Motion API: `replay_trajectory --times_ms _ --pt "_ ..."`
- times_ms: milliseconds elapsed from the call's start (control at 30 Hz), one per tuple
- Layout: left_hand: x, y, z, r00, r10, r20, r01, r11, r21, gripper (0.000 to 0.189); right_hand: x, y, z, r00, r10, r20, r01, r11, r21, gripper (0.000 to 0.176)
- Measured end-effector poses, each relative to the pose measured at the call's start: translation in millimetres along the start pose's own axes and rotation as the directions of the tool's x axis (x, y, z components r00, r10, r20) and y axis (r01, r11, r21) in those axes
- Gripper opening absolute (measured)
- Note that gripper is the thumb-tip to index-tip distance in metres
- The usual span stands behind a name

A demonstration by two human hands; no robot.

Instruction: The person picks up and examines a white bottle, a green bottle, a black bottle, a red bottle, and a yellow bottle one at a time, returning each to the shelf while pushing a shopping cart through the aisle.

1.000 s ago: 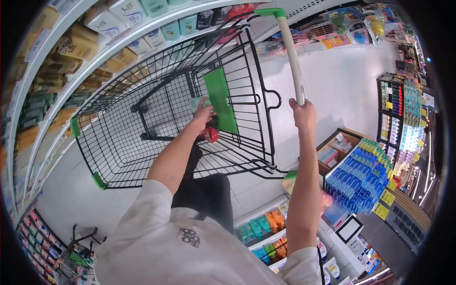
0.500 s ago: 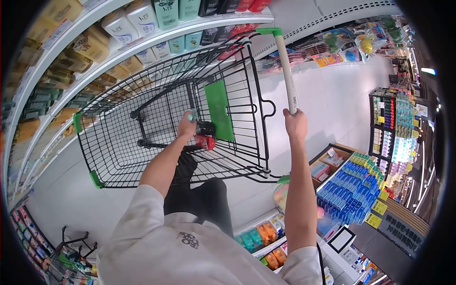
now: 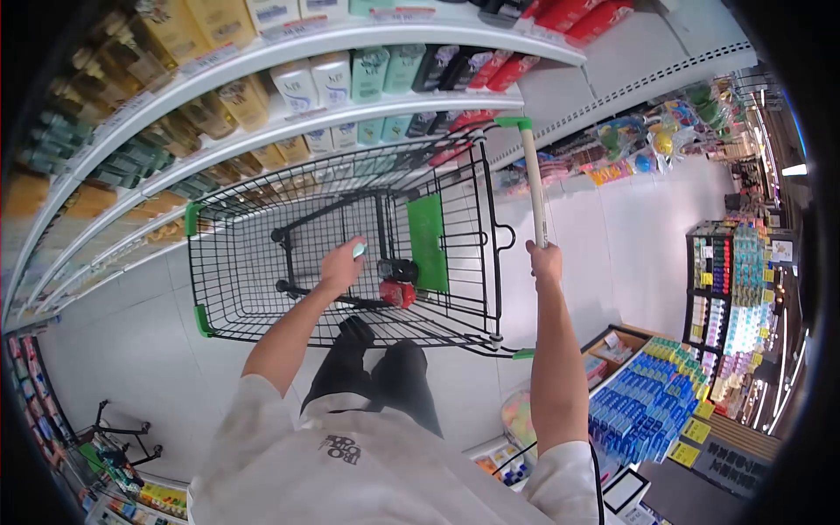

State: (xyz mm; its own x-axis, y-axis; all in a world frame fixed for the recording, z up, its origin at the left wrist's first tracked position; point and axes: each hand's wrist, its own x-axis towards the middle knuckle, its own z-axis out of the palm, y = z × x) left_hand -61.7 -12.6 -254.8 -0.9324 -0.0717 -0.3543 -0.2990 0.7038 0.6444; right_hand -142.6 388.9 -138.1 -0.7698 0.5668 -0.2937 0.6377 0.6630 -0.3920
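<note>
My left hand is over the shopping cart's basket, its fingers closed round a small mint-green bottle; only one end of the bottle shows. My right hand is wrapped round the pale handle bar of the shopping cart. Inside the black wire basket, near the green panel, lie a red bottle and a black bottle, side by side. A gap separates my left hand from these two.
Shelves of shampoo-like bottles in yellow, white, mint, black and red run along the far side. Stacked blue boxes fill a display at right. Another cart stands at lower left. Hanging packaged toys line the upper right.
My left hand, holding the mint-green bottle, has moved away from the red and black bottles. The view has shifted, showing more shelf. My right hand stays on the handle bar.
</note>
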Motion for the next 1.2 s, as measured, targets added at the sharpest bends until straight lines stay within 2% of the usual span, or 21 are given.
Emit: replay_trajectory --times_ms 33,67,167,267,333,467,533,567,667,733,767,833,867,900,933,1000,1067,1133,1167,1200 --pt "-7.0 3.2 -8.2 0.998 0.052 -0.027 -0.053 0.999 -0.005 0.031 -3.5 -5.1 -4.7 0.994 0.080 0.081 -0.083 0.996 0.041 0.034" --pt "-13.1 7.4 -17.0 0.993 0.106 -0.055 -0.107 0.994 -0.007 0.029 -1.1 -5.1 -5.8 0.995 0.058 0.080 -0.063 0.996 0.061 0.034" --pt "-36.2 32.3 -49.3 0.990 0.130 -0.062 -0.130 0.991 0.009 0.028 2.3 -4.9 -3.8 0.995 0.014 0.095 -0.025 0.993 0.120 0.033" --pt "-62.6 57.7 -72.1 0.983 0.167 -0.076 -0.164 0.986 0.042 0.027 -3.1 -15.1 -8.0 0.997 0.025 0.070 -0.029 0.998 0.059 0.035" --pt "-75.9 76.3 -85.4 0.948 0.291 -0.130 -0.289 0.957 0.032 0.027 1.4 -19.9 -4.4 1.000 -0.005 -0.028 0.003 0.998 -0.059 0.041" --pt "-100.9 126.3 -118.3 0.955 0.281 -0.095 -0.281 0.960 0.021 0.028 3.4 -32.8 -10.0 0.999 -0.013 0.039 0.015 0.999 -0.047 0.048" --pt "-114.8 149.8 -127.2 0.934 0.329 -0.138 -0.322 0.944 0.072 0.028 -1.6 -35.2 -12.1 0.985 -0.156 -0.071 0.150 0.985 -0.084 0.048" --pt "-122.0 162.7 -134.2 0.910 0.391 -0.141 -0.385 0.920 0.067 0.027 -6.2 -37.7 -12.1 0.984 -0.163 -0.067 0.158 0.984 -0.078 0.048" --pt "-139.7 200.4 -147.1 0.861 0.489 -0.141 -0.480 0.872 0.094 0.027 -3.4 -32.9 -12.9 0.959 -0.258 -0.119 0.260 0.966 0.008 0.044" --pt "-150.5 224.0 -148.2 0.833 0.535 -0.140 -0.522 0.845 0.117 0.027 17.6 -16.0 3.4 0.863 -0.418 -0.282 0.485 0.842 0.236 0.036" --pt "-154.2 235.8 -148.8 0.814 0.565 -0.130 -0.553 0.824 0.123 0.027 28.0 -8.7 7.7 0.859 -0.426 -0.285 0.493 0.838 0.235 0.036" --pt "-167.5 254.3 -149.4 0.794 0.593 -0.130 -0.580 0.804 0.127 0.027 26.2 1.5 2.1 0.811 -0.466 -0.354 0.585 0.656 0.477 0.029" --pt "-172.5 264.1 -150.7 0.776 0.621 -0.107 -0.611 0.783 0.116 0.027 26.5 7.2 -1.2 0.805 -0.474 -0.357 0.593 0.647 0.479 0.029" --pt "-178.7 273.8 -151.7 0.760 0.645 -0.079 -0.638 0.763 0.102 0.028 1.2 4.0 -19.7 0.890 -0.417 -0.186 0.427 0.614 0.664 0.026" --pt "-185.6 285.5 -153.9 0.764 0.640 -0.084 -0.631 0.768 0.105 0.028 -23.9 0.5 -36.7 0.927 -0.375 0.009 0.220 0.564 0.796 0.026" --pt "-200.5 307.7 -155.9 0.725 0.688 -0.034 -0.683 0.724 0.096 0.028 -57.6 5.5 -50.3 0.798 -0.592 0.111 0.230 0.471 0.852 0.025" --pt "-211.4 323.1 -155.8 0.693 0.719 -0.048 -0.716 0.694 0.072 0.030 -94.4 3.0 -58.7 0.528 -0.834 0.158 0.162 0.282 0.946 0.027" --pt "-223.3 341.3 -155.2 0.656 0.754 -0.021 -0.754 0.656 0.019 0.030 -138.7 -4.2 -101.4 0.271 -0.908 0.320 -0.091 0.306 0.948 0.059" --pt "-227.1 347.2 -151.7 0.620 0.781 -0.073 -0.784 0.620 -0.035 0.032 -136.8 5.9 -103.1 0.274 -0.906 0.322 -0.090 0.310 0.947 0.059" --pt "-230.4 351.6 -150.7 0.621 0.780 -0.074 -0.783 0.620 -0.039 0.032 -134.6 16.1 -102.6 0.183 -0.893 0.410 -0.142 0.389 0.910 0.076"
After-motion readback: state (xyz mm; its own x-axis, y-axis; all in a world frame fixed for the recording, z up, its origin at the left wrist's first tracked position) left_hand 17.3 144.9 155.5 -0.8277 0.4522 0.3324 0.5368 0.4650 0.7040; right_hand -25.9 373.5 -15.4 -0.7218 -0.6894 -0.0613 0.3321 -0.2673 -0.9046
